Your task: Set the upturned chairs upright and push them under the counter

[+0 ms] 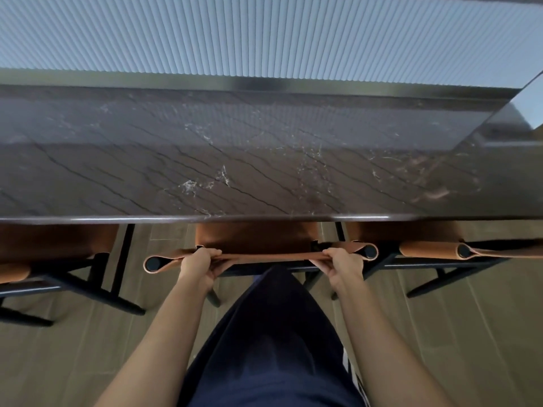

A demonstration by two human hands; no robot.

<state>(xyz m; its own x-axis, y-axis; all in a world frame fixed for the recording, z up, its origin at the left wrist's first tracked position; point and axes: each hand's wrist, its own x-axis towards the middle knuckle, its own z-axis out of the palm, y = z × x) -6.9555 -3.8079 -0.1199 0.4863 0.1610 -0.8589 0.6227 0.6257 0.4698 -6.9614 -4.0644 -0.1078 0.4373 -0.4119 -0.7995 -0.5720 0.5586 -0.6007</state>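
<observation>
- The leather backrest (264, 256) of the middle chair (255, 235) is held by both hands. The left hand (202, 267) is curled round it near its left end and the right hand (342, 264) near its right end, with fingers wrapped over the top edge.
- The middle chair is set upright on the floor (88, 362), and its seat is partly hidden beneath the front edge of the counter (264, 160).
- The step in hand is judged to be the push under the counter, as the righting of this chair appears done.
- For the next move an even, level push from both hands is called for, so that the chair is kept square to the counter.
- 2 more chairs are seen, the left chair (55, 239) and the right chair (426, 248), both upright and tucked partly under the counter.
- The right chair's backrest end lies just beside the middle chair's, so a knock could be caused there by a skewed push.
- A dark-clothed leg (273, 333) is placed just behind the chair, and a ribbed wall (264, 33) is seen beyond the counter.
</observation>
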